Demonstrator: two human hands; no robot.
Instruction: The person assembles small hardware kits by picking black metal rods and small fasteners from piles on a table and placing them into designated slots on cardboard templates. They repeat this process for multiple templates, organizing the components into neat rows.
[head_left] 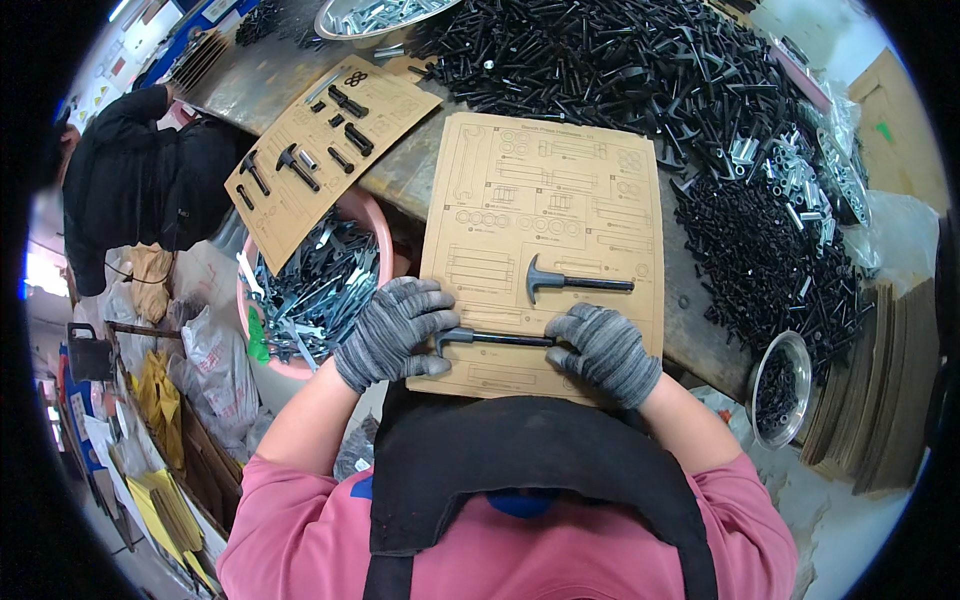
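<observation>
Across the lower part of a printed cardboard sheet (625, 365) lies a black T-handle bolt (500, 339) with a grey curved head. My left hand (397, 333), in a grey striped knit glove, closes at its head end, fingers and thumb on either side. At the other tip, my right hand (607, 353), gloved alike, pinches the end of the shaft. Just above rests a second T-handle bolt (585, 284), its curved head to the left, touched by neither hand. Outlines of wrenches, bolts, nuts and washers are printed on the sheet.
Another cardboard sheet (290, 215) with black parts on it overlaps a pink tub (388, 250) of flat metal wrenches. Black bolts (560, 70) heap across the far table. Smaller black parts (760, 260) pile at right, near a metal bowl (803, 390) and stacked cardboard (870, 390). A person (150, 180) stands at left.
</observation>
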